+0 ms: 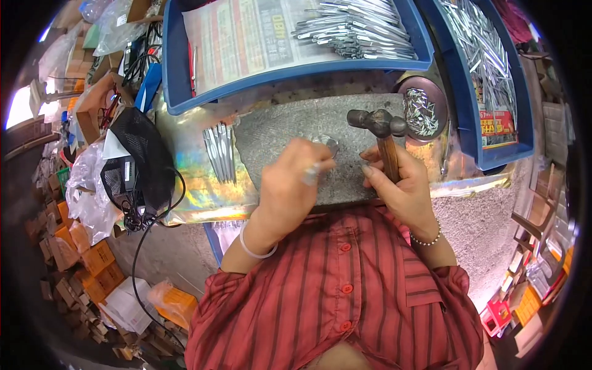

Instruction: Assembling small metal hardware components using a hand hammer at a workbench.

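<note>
My right hand [404, 188] grips the wooden handle of a hammer [387, 151]. Its dark metal head is raised above a worn grey slab [265, 132], while my thumb and forefinger come close together beside the handle. Over the middle of the slab, my left hand [290, 182] is curled closed and slightly blurred. A small shiny piece [332, 145] shows near its fingertips; whether they hold it is unclear. Left of the slab lies a small bundle of slim, pointed silver metal tools [219, 152]. A round dish [439, 102] of small metal pieces stands by the slab's far right corner.
A blue tray [259, 83] lined with printed paper, bearing a heap of slim metal tools [361, 31], spans the far side. Another blue tray [472, 135] stands at right. A black mesh bag [145, 151] with cables sits at left. Boxes [98, 259] crowd the floor.
</note>
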{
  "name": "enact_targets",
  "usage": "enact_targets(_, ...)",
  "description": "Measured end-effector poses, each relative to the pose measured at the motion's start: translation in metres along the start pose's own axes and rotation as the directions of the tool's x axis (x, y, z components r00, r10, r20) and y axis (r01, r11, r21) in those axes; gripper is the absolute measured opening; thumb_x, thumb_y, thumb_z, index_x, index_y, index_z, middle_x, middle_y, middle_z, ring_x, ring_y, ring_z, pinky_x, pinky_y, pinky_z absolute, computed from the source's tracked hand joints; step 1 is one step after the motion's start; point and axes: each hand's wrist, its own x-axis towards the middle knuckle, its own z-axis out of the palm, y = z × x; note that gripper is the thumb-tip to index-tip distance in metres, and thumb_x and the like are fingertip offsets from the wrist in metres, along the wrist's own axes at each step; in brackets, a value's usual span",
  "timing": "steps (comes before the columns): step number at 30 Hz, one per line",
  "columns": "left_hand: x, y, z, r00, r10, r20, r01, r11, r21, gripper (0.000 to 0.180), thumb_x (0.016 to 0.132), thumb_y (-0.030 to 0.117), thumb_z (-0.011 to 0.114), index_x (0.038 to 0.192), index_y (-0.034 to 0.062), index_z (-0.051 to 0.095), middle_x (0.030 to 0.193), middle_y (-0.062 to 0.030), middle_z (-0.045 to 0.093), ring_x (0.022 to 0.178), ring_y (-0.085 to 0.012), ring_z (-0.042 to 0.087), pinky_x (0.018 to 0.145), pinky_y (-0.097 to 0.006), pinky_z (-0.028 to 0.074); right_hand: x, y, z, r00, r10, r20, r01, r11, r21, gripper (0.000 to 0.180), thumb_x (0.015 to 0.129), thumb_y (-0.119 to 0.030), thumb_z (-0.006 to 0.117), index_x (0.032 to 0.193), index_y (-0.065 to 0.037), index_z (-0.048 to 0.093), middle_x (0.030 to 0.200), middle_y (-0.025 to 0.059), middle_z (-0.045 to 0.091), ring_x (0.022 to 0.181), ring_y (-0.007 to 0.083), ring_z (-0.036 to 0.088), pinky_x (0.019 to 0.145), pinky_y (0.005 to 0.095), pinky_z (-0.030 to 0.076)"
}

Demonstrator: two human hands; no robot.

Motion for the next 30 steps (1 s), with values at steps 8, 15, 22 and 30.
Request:
enact_targets(8, -0.004, 0.001, -0.01, 0.96, 0.141, 0.243, -0.22, 0.915, 0.339, 0.023, 0.069, 0.0, 0.06, 0.09, 0.0059, 0.056, 0.084, -0.0096, 0.055, 0.071, -0.0263, 0.056, 0.062, -0.034, 0.046, 0.014, -0.052, 0.007, 0.86, -0.479, 0.173, 0.498, 0.862, -0.089, 0.026, 0.072, -0.004, 0.07, 0.096, -0.004, 0.06, 0.069, 0.0059, 0.058, 0.056, 0.0161, 0.058, 0.051, 0.028, 0.043)
enact_targets(15, -0.004, -0.005, -0.008, 0.949, 0.288, 0.125, -0.313, 0.897, 0.311, 0.018, 0.071, 0.001, 0.056, 0.088, 0.0079, 0.052, 0.078, -0.0094, 0.056, 0.06, -0.0293, 0.06, 0.047, -0.038, 0.048, 0.007, -0.086, 0.005, 0.786, -0.512, 0.346, 0.604, 0.755, -0.256, 0.034, 0.069, 0.002, 0.066, 0.101, -0.003, 0.057, 0.079, 0.0108, 0.058, 0.069, 0.0261, 0.06, 0.061, 0.0311, 0.048)
enact_targets(22, -0.003, -0.003, -0.014, 0.973, 0.222, 0.067, -0.231, 0.946, 0.228, 0.013, 0.076, 0.0, 0.056, 0.086, 0.0072, 0.053, 0.076, -0.0084, 0.054, 0.057, -0.0286, 0.058, 0.045, -0.037, 0.046, -0.039, -0.107, -0.021, 0.931, -0.334, 0.15, 0.364, 0.803, -0.472, 0.041, 0.079, -0.004, 0.065, 0.118, -0.001, 0.052, 0.081, 0.0101, 0.06, 0.07, 0.0202, 0.06, 0.063, 0.0282, 0.047)
enact_targets(30, 0.002, -0.003, -0.015, 0.974, 0.212, 0.082, -0.224, 0.956, 0.189, 0.012, 0.08, -0.001, 0.055, 0.09, 0.0066, 0.056, 0.074, -0.009, 0.053, 0.057, -0.0288, 0.057, 0.046, -0.037, 0.046, -0.039, -0.121, -0.017, 0.901, -0.35, 0.258, 0.43, 0.636, -0.641, 0.043, 0.079, -0.006, 0.063, 0.12, -0.003, 0.053, 0.078, 0.0089, 0.059, 0.063, 0.0216, 0.056, 0.057, 0.029, 0.045)
